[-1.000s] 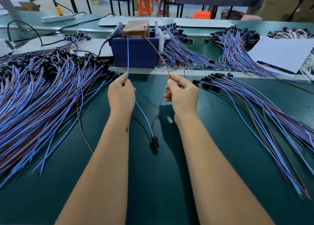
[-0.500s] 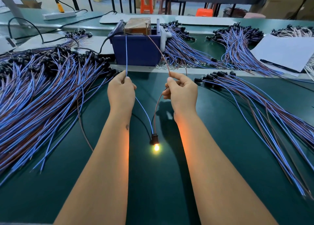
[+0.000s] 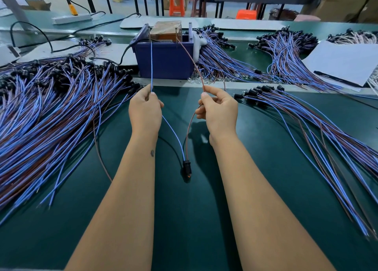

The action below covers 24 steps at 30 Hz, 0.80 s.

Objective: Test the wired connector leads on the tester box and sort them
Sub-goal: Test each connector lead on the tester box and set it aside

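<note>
Two broad heaps of thin blue-and-brown leads [image 3: 51, 115] spill off the frame's edges on the green tabletop [image 3: 184, 219]. Beyond, the blue tester box [image 3: 165, 60] hides its contacts. Left hand [image 3: 145, 111] pinches the blue wire [image 3: 151, 66], right hand [image 3: 221, 111] the brown wire [image 3: 192, 62]; their small black connector [image 3: 187, 166] hangs between the forearms, faintly glowing.

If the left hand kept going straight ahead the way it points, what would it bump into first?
Probably the blue tester box. The left hand points up along the blue wire toward it, though depth is hard to judge.
</note>
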Available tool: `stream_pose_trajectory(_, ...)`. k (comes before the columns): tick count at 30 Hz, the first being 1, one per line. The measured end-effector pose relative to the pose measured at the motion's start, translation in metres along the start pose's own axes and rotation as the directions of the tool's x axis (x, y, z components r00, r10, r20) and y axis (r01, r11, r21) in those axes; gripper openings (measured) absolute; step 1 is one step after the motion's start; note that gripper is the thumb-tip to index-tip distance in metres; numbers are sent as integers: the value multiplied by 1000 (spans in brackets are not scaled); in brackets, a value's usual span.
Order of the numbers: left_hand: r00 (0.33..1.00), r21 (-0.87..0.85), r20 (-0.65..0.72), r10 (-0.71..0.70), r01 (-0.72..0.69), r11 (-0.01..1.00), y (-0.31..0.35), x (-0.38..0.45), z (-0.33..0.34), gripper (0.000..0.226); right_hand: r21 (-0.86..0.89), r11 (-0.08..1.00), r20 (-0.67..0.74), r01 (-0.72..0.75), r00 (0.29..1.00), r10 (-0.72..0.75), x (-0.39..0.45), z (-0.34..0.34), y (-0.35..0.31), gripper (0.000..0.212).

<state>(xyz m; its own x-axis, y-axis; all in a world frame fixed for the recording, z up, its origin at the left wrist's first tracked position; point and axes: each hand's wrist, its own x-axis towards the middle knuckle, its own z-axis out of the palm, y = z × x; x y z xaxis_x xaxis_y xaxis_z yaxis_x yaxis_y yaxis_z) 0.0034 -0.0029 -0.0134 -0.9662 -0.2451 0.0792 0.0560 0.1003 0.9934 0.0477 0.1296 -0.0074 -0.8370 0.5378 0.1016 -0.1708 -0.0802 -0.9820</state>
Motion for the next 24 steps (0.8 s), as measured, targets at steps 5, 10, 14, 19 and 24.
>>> stream_pose_trajectory(5,1000,-6,0,-8,8,1000,1,0,-1,41,-3,1000,5,-2,1000,2,0,0,-1,20)
stream_pose_trajectory(10,1000,-1,5,-13,13,1000,2,-1,-1,40,-8,1000,5,-3,1000,3,0,0,-1,20)
stream_pose_trajectory(14,1000,1,9,-25,25,1000,2,-2,-1,41,-15,1000,8,-6,1000,6,1,0,-1,21)
stream_pose_trajectory(19,999,-6,10,-32,32,999,3,-4,-1,39,-21,1000,5,-20,1000,20,2,1,-1,21)
stream_pose_trajectory(24,999,-14,14,-40,40,999,3,-3,-2,39,-34,999,5,-16,1000,16,2,0,-1,22)
